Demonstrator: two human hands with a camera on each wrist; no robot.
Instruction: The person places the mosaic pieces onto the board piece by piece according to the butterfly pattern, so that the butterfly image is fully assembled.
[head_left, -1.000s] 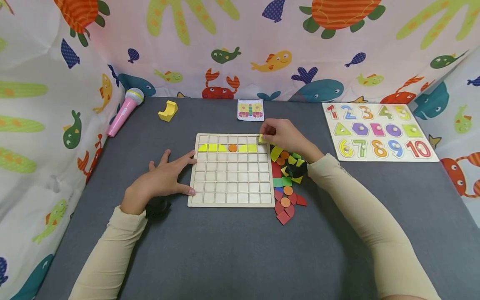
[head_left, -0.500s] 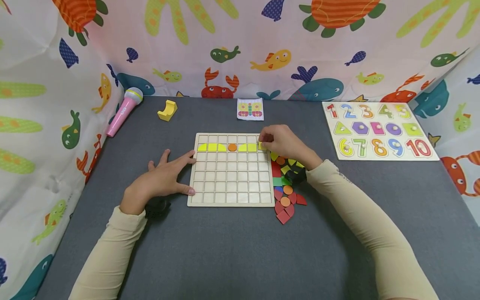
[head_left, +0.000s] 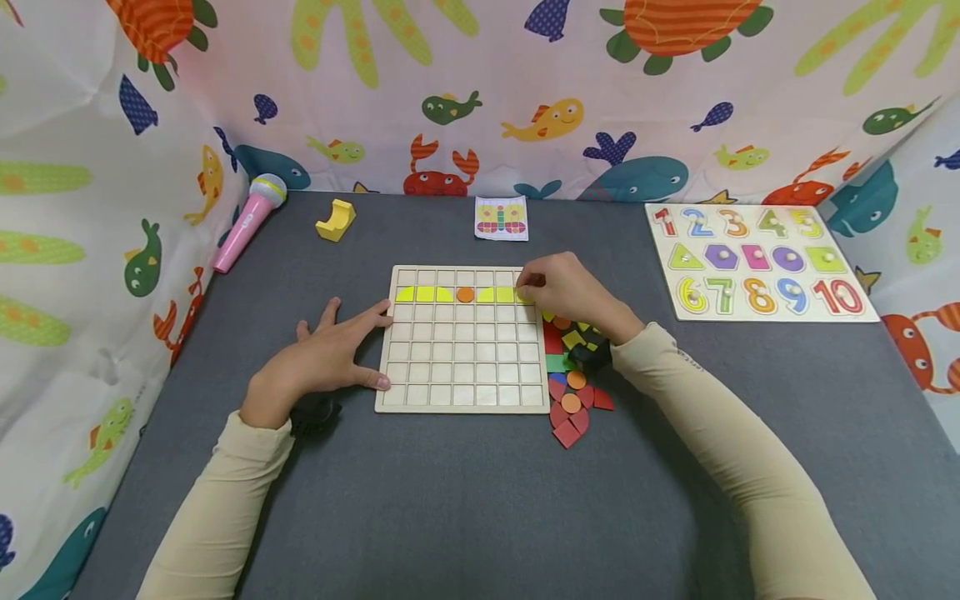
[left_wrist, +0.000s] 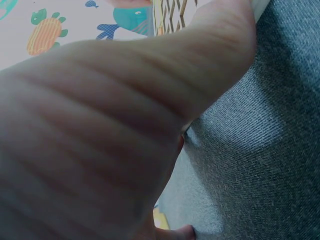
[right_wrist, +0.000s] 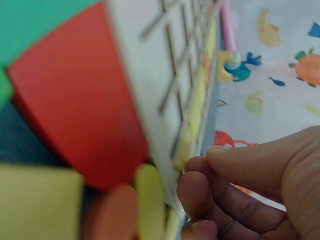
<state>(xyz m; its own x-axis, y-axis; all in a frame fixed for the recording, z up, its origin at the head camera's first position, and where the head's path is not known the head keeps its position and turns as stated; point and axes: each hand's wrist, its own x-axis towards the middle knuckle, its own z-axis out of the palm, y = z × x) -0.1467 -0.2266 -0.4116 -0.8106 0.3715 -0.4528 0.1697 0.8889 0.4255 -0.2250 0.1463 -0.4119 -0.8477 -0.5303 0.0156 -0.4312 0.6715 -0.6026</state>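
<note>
A pale wooden grid board (head_left: 464, 354) lies on the grey cloth. Its second row holds several yellow tiles (head_left: 425, 294) and one orange disc (head_left: 465, 295). My left hand (head_left: 315, 354) rests with spread fingers against the board's left edge; its wrist view is mostly filled by the hand (left_wrist: 115, 130). At the right end of that row, my right hand (head_left: 566, 287) pinches a yellow tile (head_left: 521, 294) between thumb and fingertips, down at the cell. In the right wrist view, the fingertips (right_wrist: 195, 187) partly hide this tile.
Loose red, green, orange and yellow pieces (head_left: 567, 435) lie along the board's right side, some beneath the right wrist. Farther back are a butterfly pattern card (head_left: 501, 219), a yellow curved block (head_left: 336, 222), a pink toy microphone (head_left: 251, 221) and a number puzzle (head_left: 761, 262).
My right hand has brought the yellow tile down from the board's top right corner into the second row's end cell. The left hand has stayed in place.
</note>
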